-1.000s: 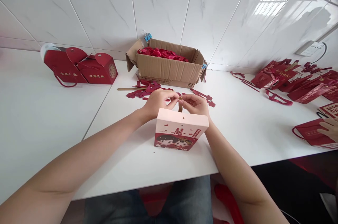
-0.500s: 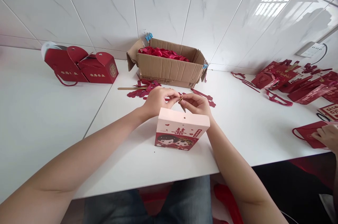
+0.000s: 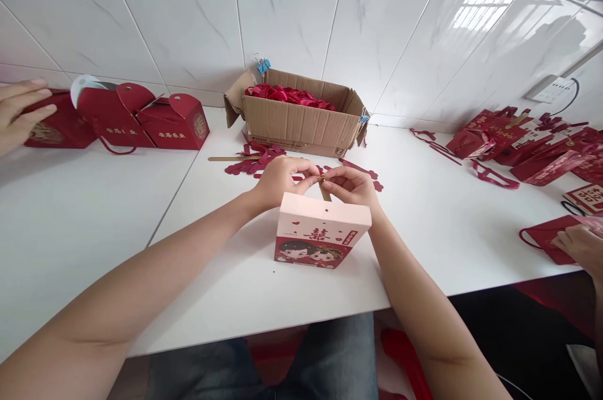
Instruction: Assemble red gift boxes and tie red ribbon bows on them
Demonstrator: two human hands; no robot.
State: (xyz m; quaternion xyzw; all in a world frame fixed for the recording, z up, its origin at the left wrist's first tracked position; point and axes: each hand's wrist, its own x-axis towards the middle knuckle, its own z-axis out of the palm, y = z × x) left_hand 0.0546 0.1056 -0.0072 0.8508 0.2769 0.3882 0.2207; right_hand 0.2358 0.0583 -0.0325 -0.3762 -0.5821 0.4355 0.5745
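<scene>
My left hand and my right hand meet above the table, fingertips pinched together. Between them is a narrow gold-tan strip, its lower end hanging toward the gift box. A tiny shiny gold piece shows at the pinch; its kind is too small to make out. Just in front of my hands stands the pink and red gift box, printed with two cartoon figures and with small holes in its top. Behind my hands lie dark red cut strips and another tan strip.
An open cardboard box of red ribbon pieces stands by the tiled wall. Red boxes line the left, where another person's hand touches one. More red gift boxes are at right, near a co-worker's hand.
The gold-tan strip between my fingers has turned and now shows its broad side. Another person's hand and one more red box have come into view at the far left.
</scene>
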